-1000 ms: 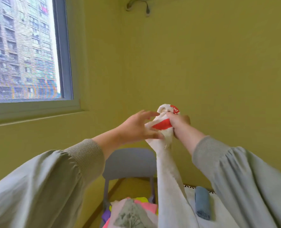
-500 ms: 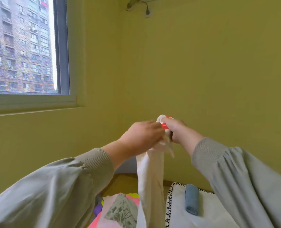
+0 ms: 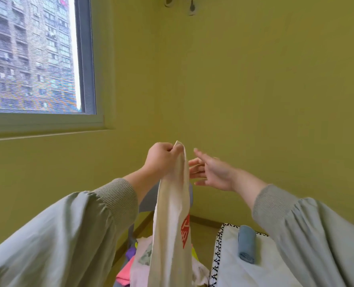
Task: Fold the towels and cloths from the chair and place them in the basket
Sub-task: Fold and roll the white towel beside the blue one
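Observation:
A long cream cloth with a red print hangs straight down in front of me. My left hand pinches its top corner at chest height. Just to the right of the cloth, my right hand is spread with straight fingers and holds nothing. Below, a pile of pink, yellow, purple and patterned cloths lies on the grey chair. At the lower right stands the white basket with black stitched trim; a rolled blue towel lies in it.
Yellow-green walls meet in a corner ahead. A window fills the upper left. A strip of wooden floor shows between chair and basket.
My right hand has let go of the cloth's top and opened. The left hand now holds the corner alone, and the bunched cloth has dropped out to hang at full length.

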Tool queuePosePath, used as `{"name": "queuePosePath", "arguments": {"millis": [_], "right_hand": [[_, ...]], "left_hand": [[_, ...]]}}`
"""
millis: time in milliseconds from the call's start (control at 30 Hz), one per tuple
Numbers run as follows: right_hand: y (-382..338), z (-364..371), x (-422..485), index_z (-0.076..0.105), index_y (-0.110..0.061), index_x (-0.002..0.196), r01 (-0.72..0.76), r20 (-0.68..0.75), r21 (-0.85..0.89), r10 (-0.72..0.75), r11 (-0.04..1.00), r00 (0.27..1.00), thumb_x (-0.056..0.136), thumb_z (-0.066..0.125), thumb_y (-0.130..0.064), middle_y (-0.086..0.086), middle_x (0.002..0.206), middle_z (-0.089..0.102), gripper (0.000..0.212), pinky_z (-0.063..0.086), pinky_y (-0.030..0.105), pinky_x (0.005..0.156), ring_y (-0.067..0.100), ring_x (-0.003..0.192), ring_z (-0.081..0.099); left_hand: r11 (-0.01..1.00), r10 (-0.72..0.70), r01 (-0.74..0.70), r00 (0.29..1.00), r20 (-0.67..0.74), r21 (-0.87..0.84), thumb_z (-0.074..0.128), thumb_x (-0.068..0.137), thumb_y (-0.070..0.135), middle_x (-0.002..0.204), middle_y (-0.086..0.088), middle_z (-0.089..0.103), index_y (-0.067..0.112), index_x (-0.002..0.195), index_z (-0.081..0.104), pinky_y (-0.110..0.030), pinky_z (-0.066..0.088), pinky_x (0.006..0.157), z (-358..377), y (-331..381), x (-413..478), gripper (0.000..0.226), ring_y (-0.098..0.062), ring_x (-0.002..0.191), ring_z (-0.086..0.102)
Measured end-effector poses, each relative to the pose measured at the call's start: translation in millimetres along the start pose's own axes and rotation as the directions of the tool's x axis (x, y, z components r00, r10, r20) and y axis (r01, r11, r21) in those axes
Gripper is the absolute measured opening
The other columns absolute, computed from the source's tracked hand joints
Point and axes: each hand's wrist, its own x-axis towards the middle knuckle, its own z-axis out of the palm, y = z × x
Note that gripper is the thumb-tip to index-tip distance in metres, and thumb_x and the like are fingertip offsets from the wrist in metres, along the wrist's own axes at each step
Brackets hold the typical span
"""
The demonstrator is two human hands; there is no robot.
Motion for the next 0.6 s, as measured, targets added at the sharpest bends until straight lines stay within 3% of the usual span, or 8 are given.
{"name": "queuePosePath", "arguments": {"millis": [100, 200, 300, 367, 433, 500, 567, 600], "right_hand": [[4, 11, 3, 0.059, -0.016, 0.092, 0.080, 0.015, -0.024, -0.080, 0.997, 0.997, 0.090, 0.052, -0.047, -0.002, 0.081, 0.063, 0.031, 0.041, 0.033, 0.077, 0.016, 0.085, 0.057], [10, 25, 4, 0.061, -0.018, 0.087, 0.092, 0.029, -0.268, -0.087, 0.959, 0.996, 0.086, 0.064, -0.019, -0.003, 0.084, 0.064, 0.004, 0.042, 0.032, 0.078, 0.015, 0.087, 0.058], [16, 30, 8, 0.061, -0.014, 0.080, -0.003, -0.071, -0.537, -0.042, 0.843, 0.997, 0.080, 0.055, 0.000, 0.003, 0.081, 0.059, 0.015, 0.042, 0.028, 0.069, 0.018, 0.079, 0.054], [18, 29, 10, 0.055, -0.011, 0.064, -0.041, -0.177, -0.623, -0.090, 0.781, 0.980, 0.078, 0.048, 0.004, 0.004, 0.069, 0.052, 0.022, 0.036, 0.023, 0.056, 0.016, 0.066, 0.047], [21, 24, 13, 0.049, -0.012, 0.055, -0.030, -0.331, -0.633, -0.235, 0.774, 0.914, 0.077, 0.045, 0.005, 0.002, 0.058, 0.044, 0.028, 0.028, 0.024, 0.048, 0.016, 0.058, 0.040], [20, 18, 15, 0.059, -0.014, 0.060, 0.061, -0.454, -0.544, -0.355, 0.837, 0.817, 0.078, 0.048, 0.006, 0.000, 0.057, 0.050, 0.028, 0.031, 0.022, 0.047, 0.015, 0.058, 0.044], [13, 14, 15, 0.064, -0.018, 0.063, 0.152, -0.492, -0.457, -0.391, 0.876, 0.778, 0.083, 0.052, 0.004, -0.004, 0.063, 0.059, 0.032, 0.038, 0.018, 0.049, 0.010, 0.060, 0.050], [10, 13, 16, 0.063, -0.019, 0.062, 0.179, -0.490, -0.443, -0.405, 0.878, 0.772, 0.085, 0.052, 0.003, -0.006, 0.063, 0.060, 0.034, 0.039, 0.018, 0.049, 0.008, 0.060, 0.050]], "left_hand": [[0.998, -0.018, 0.019, 1.000, -0.003, 0.058, 0.056, 0.092, 0.035, 0.049, 0.003, 0.029, 0.014, 0.052, 0.039, -0.024, 0.019, 0.039, -3, -3, -1, 0.049, -0.014, 0.045, 0.026], [0.993, -0.038, 0.039, 0.999, -0.006, 0.113, 0.060, 0.090, 0.039, 0.049, 0.000, 0.031, 0.010, 0.056, 0.046, -0.025, 0.021, 0.042, -6, -7, -2, 0.047, -0.016, 0.046, 0.027], [0.995, -0.048, 0.049, 0.999, -0.019, 0.081, 0.060, 0.089, 0.042, 0.059, -0.007, 0.040, 0.006, 0.066, 0.057, -0.026, 0.030, 0.050, -9, -12, -1, 0.043, -0.019, 0.053, 0.035], [0.997, -0.062, 0.064, 0.997, -0.039, 0.044, 0.060, 0.089, 0.042, 0.063, -0.009, 0.043, 0.007, 0.069, 0.059, -0.028, 0.033, 0.052, -13, -13, 0, 0.041, -0.019, 0.056, 0.039], [0.998, -0.052, 0.055, 0.996, -0.071, 0.044, 0.059, 0.090, 0.038, 0.059, -0.006, 0.038, 0.009, 0.064, 0.051, -0.027, 0.030, 0.052, -18, -16, 2, 0.040, -0.019, 0.056, 0.036], [0.984, -0.002, 0.014, 0.998, -0.067, 0.179, 0.056, 0.090, 0.030, 0.060, -0.003, 0.042, 0.010, 0.065, 0.052, -0.027, 0.029, 0.049, -23, -18, 3, 0.032, -0.022, 0.057, 0.038], [0.934, -0.014, 0.008, 1.000, 0.014, 0.357, 0.058, 0.088, 0.027, 0.083, -0.003, 0.058, 0.015, 0.096, 0.063, -0.025, 0.037, 0.053, -29, -18, 3, 0.015, -0.021, 0.069, 0.051], [0.911, -0.044, 0.013, 0.997, 0.066, 0.413, 0.061, 0.086, 0.028, 0.096, -0.003, 0.060, 0.019, 0.112, 0.060, -0.025, 0.042, 0.059, -30, -18, 3, 0.028, -0.021, 0.077, 0.054]]}}
